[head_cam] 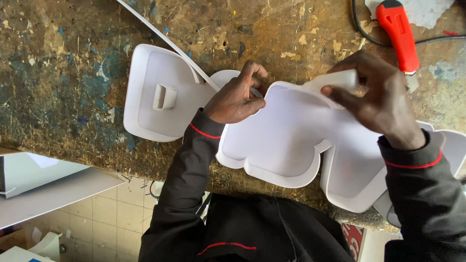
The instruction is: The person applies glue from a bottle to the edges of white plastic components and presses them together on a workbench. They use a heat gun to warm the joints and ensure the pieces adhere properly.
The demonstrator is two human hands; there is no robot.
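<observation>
Left hand (238, 97) is pinching the white tray-like form's rim (286, 179); right hand (376, 94) is gripping a loose white strip (335, 80) just above, which may kink if forced.

1. I see the bench (73, 63) as worn wood, rough and matt, its brown surface scuffed and flecked with blue and pale paint.
2. The white shaped tray (281, 140) under my hands looks like smooth matt plastic or foam sheet, with thin upright walls; I cannot tell which material.
3. The white strip (165, 41) lying across the bench has the same smooth, matt finish.
4. The small white piece (340, 78) pinched in my right hand (378, 97) looks equally smooth and dull.
5. The red tool handle (398, 34) is plastic with a slight sheen.
6. My sleeves (422, 194) are dark matt cloth with red piping.
7. The floor (116, 208) shows pale, smooth tiles.
</observation>
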